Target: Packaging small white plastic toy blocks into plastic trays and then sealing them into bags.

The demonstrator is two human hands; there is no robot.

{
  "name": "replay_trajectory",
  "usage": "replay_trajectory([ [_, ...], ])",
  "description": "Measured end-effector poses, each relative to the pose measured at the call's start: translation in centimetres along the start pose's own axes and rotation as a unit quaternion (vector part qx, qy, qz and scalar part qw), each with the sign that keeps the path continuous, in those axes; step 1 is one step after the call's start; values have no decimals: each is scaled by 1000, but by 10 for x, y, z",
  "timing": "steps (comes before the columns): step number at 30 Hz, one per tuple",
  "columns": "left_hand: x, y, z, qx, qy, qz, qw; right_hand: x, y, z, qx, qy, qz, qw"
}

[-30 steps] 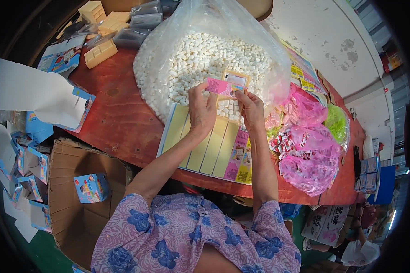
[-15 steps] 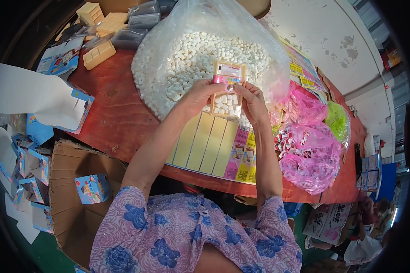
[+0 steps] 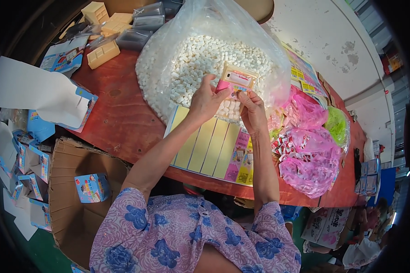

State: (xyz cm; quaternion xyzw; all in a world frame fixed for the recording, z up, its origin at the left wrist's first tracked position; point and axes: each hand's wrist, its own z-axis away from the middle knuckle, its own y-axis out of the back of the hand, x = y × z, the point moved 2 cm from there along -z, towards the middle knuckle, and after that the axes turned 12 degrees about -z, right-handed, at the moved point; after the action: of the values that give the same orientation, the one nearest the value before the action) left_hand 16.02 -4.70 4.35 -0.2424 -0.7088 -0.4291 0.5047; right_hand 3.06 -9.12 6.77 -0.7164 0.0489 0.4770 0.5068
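In the lower left, a blue printed carton lay inside a cardboard box. Above centre, the left hand had its thumb on a pink label across a cream tray, its grip unclear, while the right hand narrowly pinched the label's right end. Pink plastic bags lay at centre right.

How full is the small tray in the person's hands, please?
Not empty: the tray shows a packet above the pink label, white pieces below; exact fullness, I cannot tell.
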Motion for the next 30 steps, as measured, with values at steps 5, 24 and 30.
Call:
replay_trajectory([
  [5,4,1,10,19,-31,35,999,7,2,4,19,37,16,999],
  [24,8,5,15,-20,-4,4,1000,9,-9,4,11,57,123,991],
  [30,-7,-5,9,-30,13,59,998,14,-1,1,15,47,159,986],
])
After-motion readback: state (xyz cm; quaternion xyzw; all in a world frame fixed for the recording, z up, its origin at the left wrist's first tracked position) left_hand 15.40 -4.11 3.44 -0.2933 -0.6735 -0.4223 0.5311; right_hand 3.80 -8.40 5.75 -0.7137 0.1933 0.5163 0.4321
